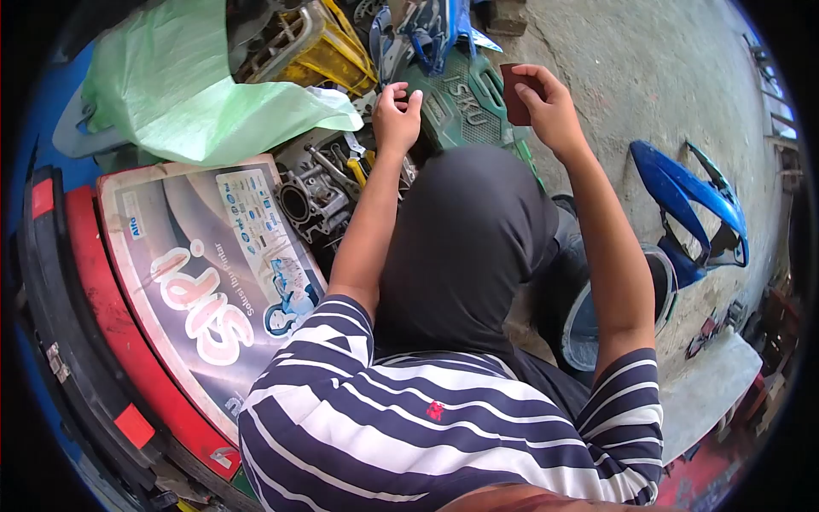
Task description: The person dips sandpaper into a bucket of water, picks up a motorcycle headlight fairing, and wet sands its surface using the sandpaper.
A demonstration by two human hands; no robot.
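Red box (pixel 90 230): far left of the frame, with a black edge and orange-red patches.
Printed board (pixel 162 294): left, on the red box, its writing turned; large pink-and-white letters seem to read "SIP!", with "Solusi Ibu Pintar" beside them and "Alfa" near the upper-left corner; a row of small logos is too small to read.
Green plastic sheet (pixel 175 98): upper left, crumpled, its tip reaching toward the left hand.
Metal engine parts (pixel 316 200): left of centre, beside the board and the left forearm.
Yellow frame (pixel 328 51): top, left of centre.
Left hand (pixel 397 121): upper centre, fingers loosely curled and thumb raised apart from them, with nothing seen in its grasp; nearest the green case.
Green case (pixel 461 115): upper centre, between the hands, with raised letters that cannot be read surely.
Blue plastic parts (pixel 438 38): top centre, at the green case.
Brown piece (pixel 514 101): upper right of centre, flat, well apart from the left hand, in the right hand.
Right hand (pixel 550 109): closed on the brown piece's right side, thumb against its face.
Bucket (pixel 584 320): right of centre, partly behind the right arm.
Blue panel (pixel 678 192): right, on the concrete floor.
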